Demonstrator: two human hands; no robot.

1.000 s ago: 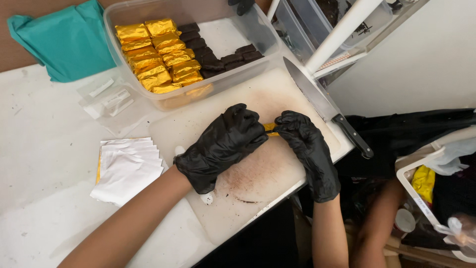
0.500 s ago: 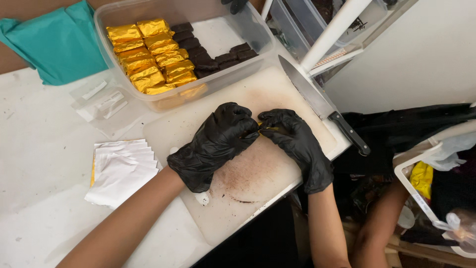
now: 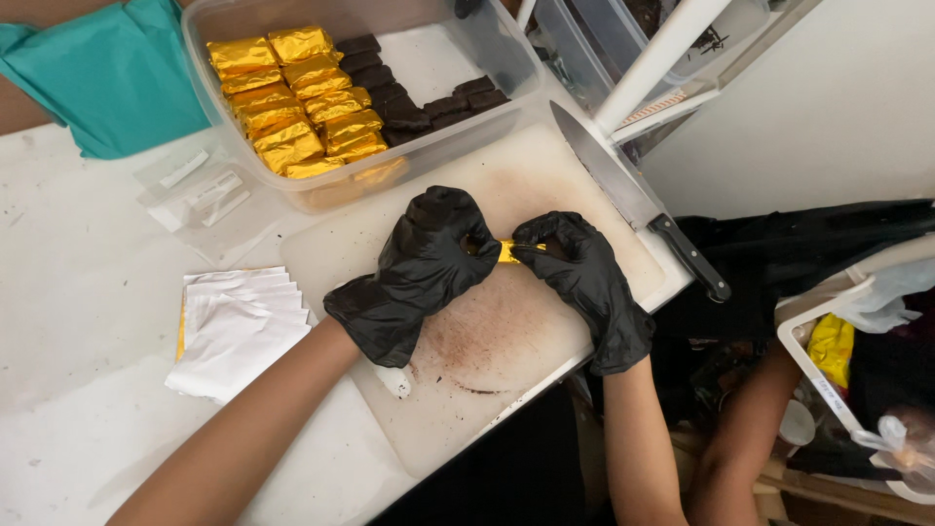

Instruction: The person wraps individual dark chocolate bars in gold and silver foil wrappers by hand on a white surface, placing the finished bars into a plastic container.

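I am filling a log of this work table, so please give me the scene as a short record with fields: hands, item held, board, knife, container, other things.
left hand: black glove, closed around one end of the gold-foil piece
right hand: black glove, pinching the other end
gold-foil piece: small, mostly hidden between both hands
cutting board: white, with brown crumb stains
knife: lies on the board's right edge, black handle, untouched
plastic container: clear, holds gold-wrapped bars and bare dark bars
paper sheets: white stack, left of the board
teal cloth: top left

Gold foil packs [image 3: 292, 93] stacked in rows in clear tub [image 3: 234, 127], left half. One gold pack [image 3: 508, 251] on cutting board. Clear sachets [image 3: 200, 195] with white labels on table, left of tub.
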